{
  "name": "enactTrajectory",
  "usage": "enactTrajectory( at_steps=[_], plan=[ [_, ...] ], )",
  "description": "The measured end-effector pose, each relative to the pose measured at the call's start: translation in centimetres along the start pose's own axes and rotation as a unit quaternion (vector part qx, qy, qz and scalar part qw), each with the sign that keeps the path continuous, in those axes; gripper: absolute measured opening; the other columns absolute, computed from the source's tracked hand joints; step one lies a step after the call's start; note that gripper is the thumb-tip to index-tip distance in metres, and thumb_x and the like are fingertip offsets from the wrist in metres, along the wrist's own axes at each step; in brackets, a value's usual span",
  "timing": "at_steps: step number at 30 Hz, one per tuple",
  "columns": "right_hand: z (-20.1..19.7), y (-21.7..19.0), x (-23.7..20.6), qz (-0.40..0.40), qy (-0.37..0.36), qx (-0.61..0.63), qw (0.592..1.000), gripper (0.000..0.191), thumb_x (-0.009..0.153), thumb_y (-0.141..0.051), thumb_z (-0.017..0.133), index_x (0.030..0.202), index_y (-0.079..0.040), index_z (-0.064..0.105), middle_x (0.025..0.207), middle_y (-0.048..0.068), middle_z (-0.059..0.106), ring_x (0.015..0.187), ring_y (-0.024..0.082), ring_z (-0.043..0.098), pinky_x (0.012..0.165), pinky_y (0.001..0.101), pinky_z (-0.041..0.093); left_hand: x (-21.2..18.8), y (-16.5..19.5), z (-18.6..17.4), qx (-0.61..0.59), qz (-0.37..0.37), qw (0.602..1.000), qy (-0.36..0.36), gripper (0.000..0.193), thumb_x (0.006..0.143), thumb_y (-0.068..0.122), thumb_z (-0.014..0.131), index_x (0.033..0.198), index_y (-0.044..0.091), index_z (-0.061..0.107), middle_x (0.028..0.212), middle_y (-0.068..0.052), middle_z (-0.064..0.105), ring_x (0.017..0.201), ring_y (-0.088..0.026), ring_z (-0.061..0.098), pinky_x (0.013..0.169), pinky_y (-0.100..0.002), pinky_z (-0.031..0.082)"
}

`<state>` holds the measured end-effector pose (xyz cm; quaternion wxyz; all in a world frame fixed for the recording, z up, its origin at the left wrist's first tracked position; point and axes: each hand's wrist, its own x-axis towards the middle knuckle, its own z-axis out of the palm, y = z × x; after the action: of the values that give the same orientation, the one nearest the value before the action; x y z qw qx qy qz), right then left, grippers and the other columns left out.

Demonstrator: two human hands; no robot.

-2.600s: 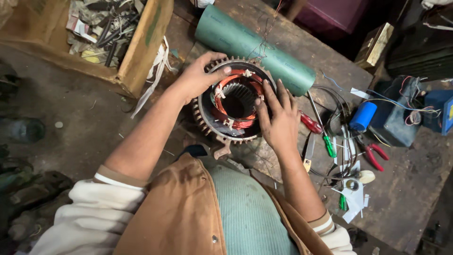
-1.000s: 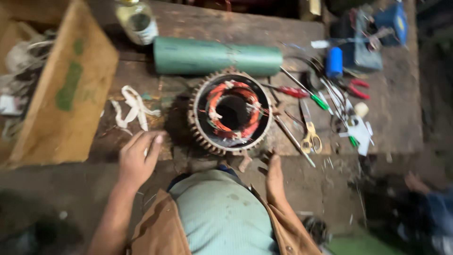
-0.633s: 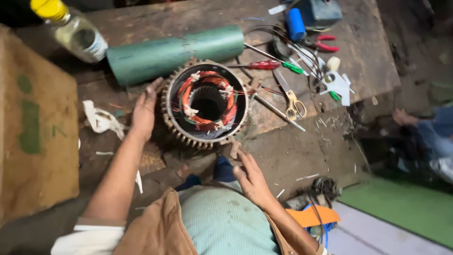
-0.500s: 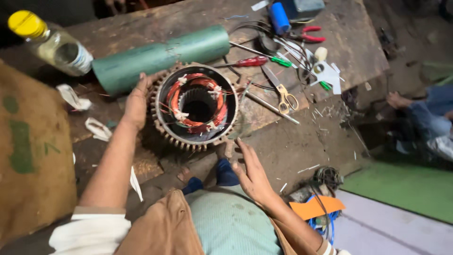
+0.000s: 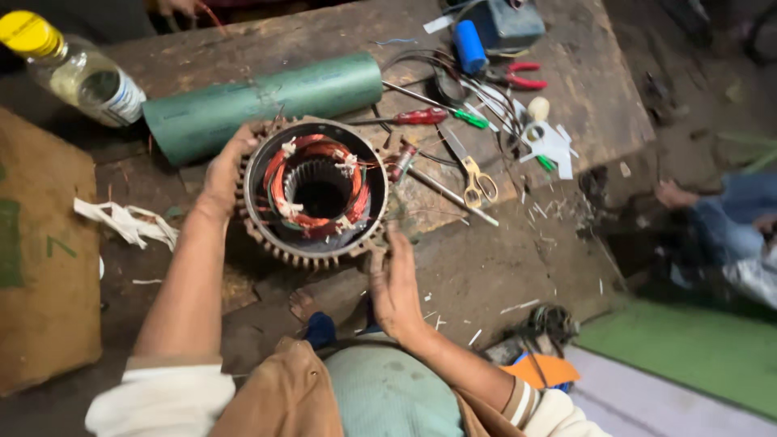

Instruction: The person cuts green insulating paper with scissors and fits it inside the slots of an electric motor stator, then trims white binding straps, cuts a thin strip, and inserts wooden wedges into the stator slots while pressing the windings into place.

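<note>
While the stator [image 5: 317, 191] stands on end at the near edge of the wooden bench [image 5: 566, 89], the person steadies it from both sides. The left hand [image 5: 222, 170] lies curved against its finned outer wall on the far-left side, fingers wrapped partway round the rim without closing on anything. The right hand [image 5: 394, 283] is flat and open, fingers together, pressing the near-right rim from below. Copper windings [image 5: 283, 174] with red sleeving ring the bore, tied here and there with white lacing. Behind the stator lies a green pipe [image 5: 263, 105], touching or nearly touching its far side, and a bottle [image 5: 69, 69] with a yellow cap rests further left. To the right are a red-handled screwdriver [image 5: 417, 116], scissors [image 5: 473, 180], red pliers [image 5: 518, 77] and a blue cylinder [image 5: 469, 47], with loose wire between them. White rag strips [image 5: 125, 222] lie on the left, near a cardboard box [image 5: 40, 267]. By the look of it the stator is being turned or steadied; to do that well, both palms should stay on the iron fins and rim, well clear of the coil ends, and the body should be rolled slowly so it does not slip off the bench edge or snag the leads.
</note>
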<state>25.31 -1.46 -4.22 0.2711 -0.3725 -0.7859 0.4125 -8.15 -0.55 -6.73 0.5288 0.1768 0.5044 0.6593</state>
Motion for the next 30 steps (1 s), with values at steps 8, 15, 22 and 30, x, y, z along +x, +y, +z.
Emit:
enactTrajectory(
  at_steps=[8,15,22,30],
  plan=[
    [0.7,4.8,6.5,-0.003,0.035,0.205,0.978,0.074,0.108,-0.057,0.031,0.143,0.003,0.057,0.153,0.021,0.048,0.135,0.035,0.054,0.104,0.0432,0.049,-8.4,-5.4,0.2,-0.043,0.166,0.971,0.165,0.062,0.090,0.026,0.047,0.149,0.006,0.049,0.151,-0.008,0.052,0.143,-0.021,0.045,0.122,-0.034,0.031],
    [-0.5,9.2,17.9,-0.117,-0.027,0.108,0.987,0.069,0.112,-0.053,0.033,0.134,0.005,0.064,0.130,0.021,0.069,0.121,0.030,0.065,0.106,0.0405,0.046,-7.8,-10.0,4.0,-0.125,0.287,0.896,0.315,0.052,0.095,0.027,0.053,0.140,0.002,0.053,0.137,-0.010,0.059,0.132,-0.022,0.053,0.119,-0.037,0.038],
    [-0.2,10.6,24.5,-0.101,-0.133,0.252,0.953,0.066,0.112,-0.052,0.039,0.133,0.005,0.065,0.117,0.016,0.073,0.097,0.020,0.066,0.087,0.0324,0.052,-6.2,-12.5,7.4,-0.013,0.368,0.806,0.463,0.050,0.099,0.028,0.051,0.139,-0.002,0.055,0.138,-0.010,0.059,0.131,-0.021,0.052,0.118,-0.035,0.036],
    [-4.5,4.3,22.9,-0.269,-0.139,0.102,0.948,0.048,0.113,-0.033,0.053,0.146,0.001,0.053,0.148,0.020,0.055,0.133,0.024,0.056,0.108,0.0330,0.049,-12.0,-8.7,13.2,0.294,0.309,0.711,0.560,0.036,0.115,0.027,0.045,0.135,0.000,0.055,0.130,-0.017,0.058,0.122,-0.022,0.055,0.110,-0.036,0.044]
  ],
)
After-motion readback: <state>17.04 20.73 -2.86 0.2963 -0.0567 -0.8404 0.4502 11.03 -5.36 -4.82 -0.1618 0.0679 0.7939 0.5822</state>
